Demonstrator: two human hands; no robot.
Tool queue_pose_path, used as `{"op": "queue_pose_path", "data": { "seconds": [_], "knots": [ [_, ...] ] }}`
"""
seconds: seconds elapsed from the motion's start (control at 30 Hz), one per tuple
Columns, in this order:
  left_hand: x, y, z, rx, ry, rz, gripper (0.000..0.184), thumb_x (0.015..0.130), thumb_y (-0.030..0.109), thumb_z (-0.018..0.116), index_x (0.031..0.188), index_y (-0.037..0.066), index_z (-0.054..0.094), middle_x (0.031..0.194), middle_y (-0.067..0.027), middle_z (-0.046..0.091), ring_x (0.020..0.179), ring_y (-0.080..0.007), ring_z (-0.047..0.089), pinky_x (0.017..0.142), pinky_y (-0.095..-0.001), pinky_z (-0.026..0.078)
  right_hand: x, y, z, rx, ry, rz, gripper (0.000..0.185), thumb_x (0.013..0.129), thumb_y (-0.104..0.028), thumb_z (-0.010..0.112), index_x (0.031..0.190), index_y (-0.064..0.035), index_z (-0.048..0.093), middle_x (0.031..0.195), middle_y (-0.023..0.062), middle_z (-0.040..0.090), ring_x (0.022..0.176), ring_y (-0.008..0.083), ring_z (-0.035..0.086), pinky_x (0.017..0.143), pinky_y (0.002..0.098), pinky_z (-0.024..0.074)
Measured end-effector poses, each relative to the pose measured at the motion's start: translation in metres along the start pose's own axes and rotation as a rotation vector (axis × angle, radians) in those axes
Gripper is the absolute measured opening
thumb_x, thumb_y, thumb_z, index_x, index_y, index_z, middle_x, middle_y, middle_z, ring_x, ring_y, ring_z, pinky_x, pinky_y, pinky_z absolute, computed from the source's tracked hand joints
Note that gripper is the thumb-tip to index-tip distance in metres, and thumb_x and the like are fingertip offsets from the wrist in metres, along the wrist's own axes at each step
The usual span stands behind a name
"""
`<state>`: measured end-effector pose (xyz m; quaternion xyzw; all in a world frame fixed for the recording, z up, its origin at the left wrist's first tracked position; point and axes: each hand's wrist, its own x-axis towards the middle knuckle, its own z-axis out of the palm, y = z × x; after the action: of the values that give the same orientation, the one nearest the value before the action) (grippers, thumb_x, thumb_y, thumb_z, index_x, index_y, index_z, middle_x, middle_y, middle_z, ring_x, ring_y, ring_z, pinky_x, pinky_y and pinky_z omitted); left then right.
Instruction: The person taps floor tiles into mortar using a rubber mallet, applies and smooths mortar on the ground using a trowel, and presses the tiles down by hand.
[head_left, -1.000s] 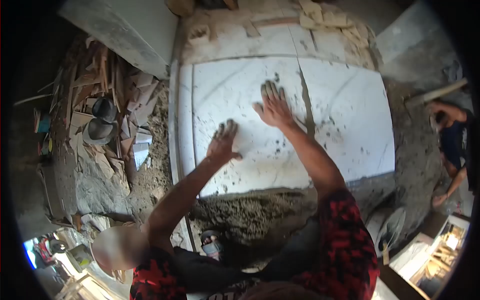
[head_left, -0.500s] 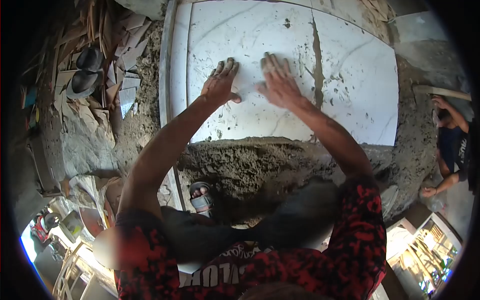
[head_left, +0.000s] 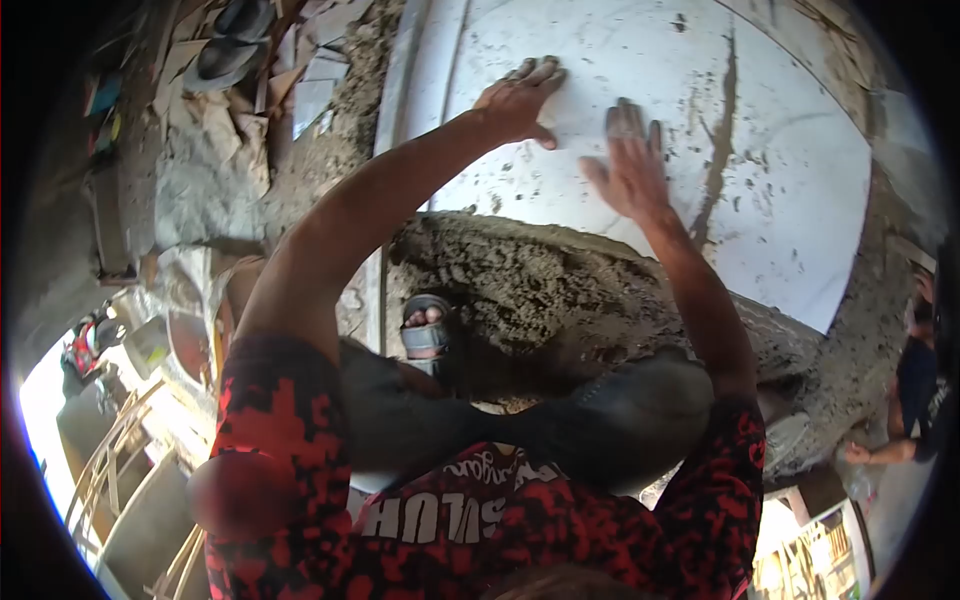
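Observation:
My left hand (head_left: 518, 103) lies with spread fingers on a white marbled tile (head_left: 590, 75), holding nothing. To its right, my right hand (head_left: 632, 168) is over the same tile, fingers apart and slightly blurred; contact cannot be told for certain. A grey mortar-smeared joint (head_left: 722, 140) runs beside it, with another white tile (head_left: 795, 190) beyond. Specks of mortar dot both tiles. Below the tiles' near edge lies rough wet mortar (head_left: 520, 290).
A long straight strip (head_left: 402, 80) borders the tiles on the left. Broken tile pieces (head_left: 312, 100) and two dark bowl-like containers (head_left: 225, 62) lie at upper left. My sandalled foot (head_left: 425, 325) is near the mortar. Another person (head_left: 915, 385) is at the far right.
The camera view has shifted and turned. My left hand has moved farther up the tile relative to my right hand, which has come nearer the tile's near edge. Both stay open.

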<state>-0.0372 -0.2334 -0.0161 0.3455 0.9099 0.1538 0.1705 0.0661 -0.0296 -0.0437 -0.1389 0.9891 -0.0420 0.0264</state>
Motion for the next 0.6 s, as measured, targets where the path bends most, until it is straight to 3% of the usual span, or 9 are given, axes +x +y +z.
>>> {"op": "queue_pose_path", "data": {
  "seconds": [0.03,0.1,0.17,0.23,0.37,0.47,0.5,0.57,0.6],
  "knots": [
    [0.005,-0.004,-0.005,0.039,-0.031,0.012,0.107,0.057,0.032,0.084,0.143,0.008,0.025,0.151,-0.0145,0.019,0.138,-0.0330,0.022,0.111,-0.0408,0.027,-0.002,0.002,0.000,0.046,0.112,-0.056,0.083,0.091,-0.058,0.033,0.143,0.0030,0.015,0.151,0.0230,0.006,0.141,0.0345,0.006,0.112,0.0552,0.0048],
    [0.008,-0.020,-0.019,0.083,-0.155,0.098,0.105,0.060,0.031,0.082,0.144,0.011,0.023,0.151,-0.0141,0.018,0.138,-0.0301,0.021,0.112,-0.0398,0.026,0.001,0.003,0.005,0.025,0.104,-0.046,0.082,0.091,-0.057,0.035,0.142,0.0045,0.018,0.150,0.0244,0.010,0.140,0.0356,0.010,0.111,0.0561,0.0075],
    [-0.001,-0.019,-0.035,0.415,-0.177,-0.015,0.103,0.062,0.031,0.081,0.146,0.025,0.021,0.152,-0.0134,0.016,0.138,-0.0245,0.023,0.113,-0.0425,0.021,-0.002,0.003,0.003,0.043,0.103,-0.052,0.083,0.090,-0.058,0.036,0.142,0.0048,0.018,0.150,0.0245,0.010,0.140,0.0356,0.010,0.111,0.0561,0.0077],
    [-0.007,-0.028,-0.035,0.342,-0.189,-0.073,0.105,0.060,0.032,0.082,0.145,0.030,0.021,0.152,-0.0138,0.016,0.138,-0.0270,0.025,0.114,-0.0462,0.017,0.001,0.001,0.005,0.055,0.102,-0.055,0.083,0.090,-0.058,0.037,0.141,0.0050,0.018,0.150,0.0247,0.010,0.140,0.0356,0.011,0.111,0.0561,0.0080],
    [0.000,-0.035,-0.029,0.359,-0.146,-0.018,0.104,0.059,0.032,0.082,0.145,0.031,0.022,0.151,-0.0143,0.018,0.137,-0.0296,0.027,0.114,-0.0483,0.016,0.012,-0.022,-0.012,0.077,0.152,-0.067,0.081,0.090,-0.057,0.038,0.143,0.0011,0.017,0.151,0.0219,0.011,0.140,0.0335,0.011,0.112,0.0550,0.0076],
    [-0.003,-0.030,-0.032,0.394,-0.147,-0.017,0.102,0.061,0.035,0.081,0.145,0.029,0.023,0.150,-0.0125,0.022,0.136,-0.0307,0.028,0.114,-0.0441,0.019,0.025,-0.055,-0.075,0.322,0.367,-0.219,0.085,0.089,-0.061,0.038,0.144,-0.0010,0.016,0.151,0.0211,0.009,0.140,0.0333,0.011,0.112,0.0561,0.0081],
    [-0.003,-0.031,-0.032,0.377,-0.136,-0.013,0.104,0.060,0.034,0.082,0.145,0.029,0.023,0.150,-0.0136,0.021,0.136,-0.0305,0.028,0.114,-0.0451,0.019,0.023,-0.049,-0.051,0.327,0.370,-0.212,0.085,0.089,-0.061,0.038,0.144,-0.0010,0.016,0.151,0.0211,0.009,0.140,0.0333,0.011,0.112,0.0561,0.0081],
    [-0.007,-0.030,-0.031,0.358,-0.119,-0.008,0.105,0.058,0.033,0.082,0.145,0.029,0.024,0.150,-0.0147,0.021,0.136,-0.0302,0.029,0.114,-0.0461,0.018,0.018,-0.032,0.010,0.136,0.178,-0.170,0.085,0.088,-0.061,0.040,0.144,-0.0004,0.018,0.151,0.0203,0.010,0.140,0.0327,0.014,0.112,0.0566,0.0093],
    [-0.006,-0.029,-0.032,0.359,-0.127,-0.025,0.106,0.058,0.033,0.083,0.145,0.029,0.023,0.150,-0.0138,0.022,0.136,-0.0307,0.029,0.114,-0.0452,0.019,0.025,-0.037,0.006,-0.006,0.023,-0.110,0.084,0.089,-0.061,0.036,0.144,-0.0002,0.018,0.151,0.0195,0.011,0.140,0.0318,0.014,0.111,0.0567,0.0099]
  ]
}}
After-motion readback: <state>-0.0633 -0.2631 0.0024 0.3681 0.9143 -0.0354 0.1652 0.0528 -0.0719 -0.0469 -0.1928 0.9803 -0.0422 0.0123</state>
